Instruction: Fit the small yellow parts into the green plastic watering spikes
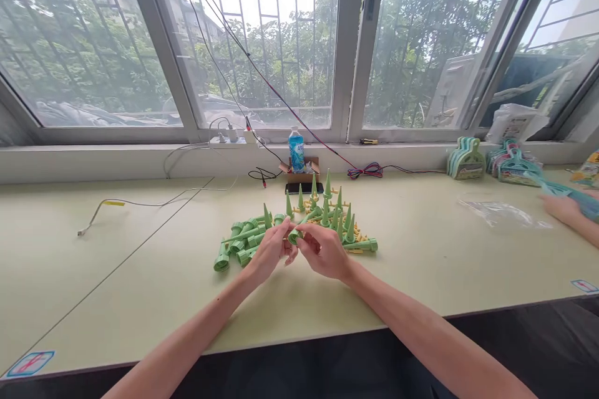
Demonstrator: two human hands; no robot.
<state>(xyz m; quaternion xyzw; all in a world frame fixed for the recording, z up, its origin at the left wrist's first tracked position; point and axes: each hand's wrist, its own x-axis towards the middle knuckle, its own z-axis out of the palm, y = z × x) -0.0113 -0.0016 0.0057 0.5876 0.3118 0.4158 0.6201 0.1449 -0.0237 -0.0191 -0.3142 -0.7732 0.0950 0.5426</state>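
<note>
Both hands meet over a pile of green plastic parts on the table. Between them is a green plastic watering spike [294,237], its round threaded end turned toward me. My left hand [272,249] is closed around its left side, and my right hand [322,250] pinches it from the right. Left of my hands lie several loose green spikes [241,238] on their sides. Beyond and to the right, more green cones [327,186] stand point up among small yellow valve pieces [358,230]. Part of the held spike is hidden by my fingers.
A blue-labelled bottle [296,151] stands by a small cardboard box [313,168], with a dark phone [304,188] before it. Cables [367,169] run along the sill. Right are green-handled items [468,159], a clear plastic bag [505,213] and another person's hand [561,209].
</note>
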